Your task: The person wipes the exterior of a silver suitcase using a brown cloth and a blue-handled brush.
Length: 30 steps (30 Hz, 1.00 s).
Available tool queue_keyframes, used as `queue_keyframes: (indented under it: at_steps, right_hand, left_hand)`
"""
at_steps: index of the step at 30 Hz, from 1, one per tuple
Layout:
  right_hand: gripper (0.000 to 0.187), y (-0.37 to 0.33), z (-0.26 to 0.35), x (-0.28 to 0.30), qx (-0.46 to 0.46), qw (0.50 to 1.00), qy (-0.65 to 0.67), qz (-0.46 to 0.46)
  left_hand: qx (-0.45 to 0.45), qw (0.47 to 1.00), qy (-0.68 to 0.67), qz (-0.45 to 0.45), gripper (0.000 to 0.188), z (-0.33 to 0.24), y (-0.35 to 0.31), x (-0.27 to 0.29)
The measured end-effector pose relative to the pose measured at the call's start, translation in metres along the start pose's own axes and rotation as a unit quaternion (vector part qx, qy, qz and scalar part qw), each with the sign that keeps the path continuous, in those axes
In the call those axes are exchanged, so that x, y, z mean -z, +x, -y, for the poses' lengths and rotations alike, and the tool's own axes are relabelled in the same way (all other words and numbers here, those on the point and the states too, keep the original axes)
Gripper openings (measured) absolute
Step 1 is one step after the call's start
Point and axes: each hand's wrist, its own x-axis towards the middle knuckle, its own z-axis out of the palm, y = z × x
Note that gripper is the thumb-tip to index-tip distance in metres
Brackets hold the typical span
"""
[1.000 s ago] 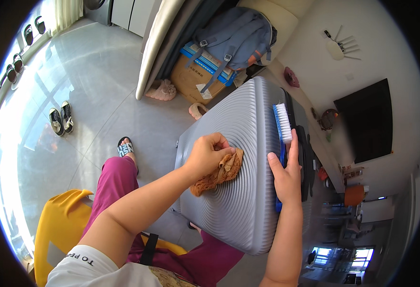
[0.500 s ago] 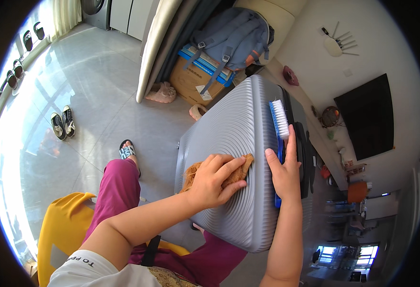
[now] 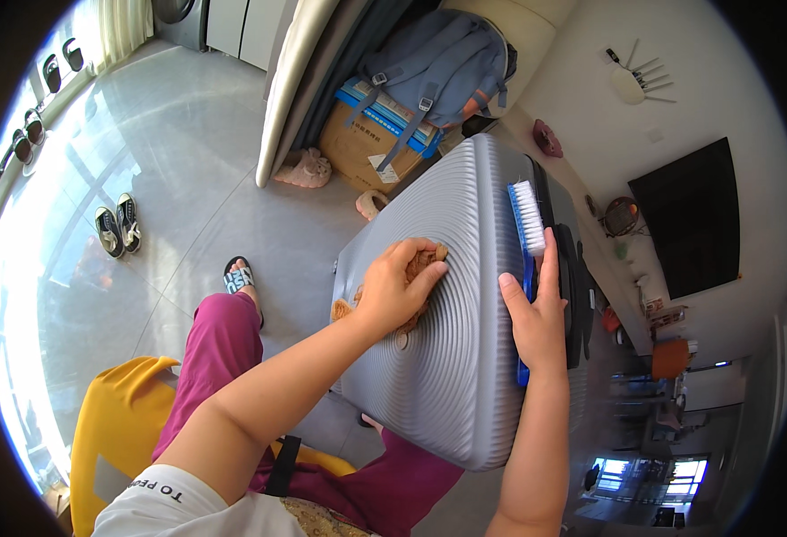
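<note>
Pinching a crumpled orange-brown cloth [image 3: 422, 262], the left hand [image 3: 392, 285] that I see from my end has its thumb and fingers drawn in on the fabric, against the ridged face of a large grey hard-shell suitcase [image 3: 411, 394]. One corner of the cloth pokes out on the wrist side. The suitcase is in front of the wearer, by the legs in magenta trousers [image 3: 223, 353]. On its side edge I find the right hand [image 3: 537, 327], index finger stretched out and thumb set apart, lying over a blue-handled brush with white bristles [image 3: 527, 219]; I cannot tell whether those fingers grip the handle. Beyond the suitcase, I make out a blue-grey fabric backpack [image 3: 452, 67] above a brown cardboard box [image 3: 362, 148].
</note>
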Motion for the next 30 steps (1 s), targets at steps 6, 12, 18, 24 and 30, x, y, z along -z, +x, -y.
queue_keyframes:
  at_steps: [6,12,18,24,30]
  right_hand:
    - [0.08,-0.003,-0.002,-0.001,-0.002,1.0,-0.006,-0.004]
    - [0.08,-0.001,-0.001,-0.003,0.007,1.0,0.002,-0.007]
    - [0.081,0.0,0.002,0.0,0.002,1.0,0.005,0.001]
    - [0.082,-0.001,0.0,-0.001,0.001,1.0,0.002,-0.004]
    - [0.083,0.001,0.001,-0.001,0.003,1.0,0.0,-0.007]
  left_hand:
    - [-0.138,0.988,-0.015,0.064,0.014,-0.027,-0.021,0.019]
    - [-0.056,0.996,-0.014,0.069,0.012,-0.026,-0.006,0.02]
    - [-0.075,0.992,-0.032,0.097,0.015,-0.033,-0.009,0.024]
    - [-0.111,0.988,0.019,0.106,0.016,-0.042,-0.009,0.022]
    - [0.098,0.991,-0.032,0.086,0.019,-0.032,0.009,0.023]
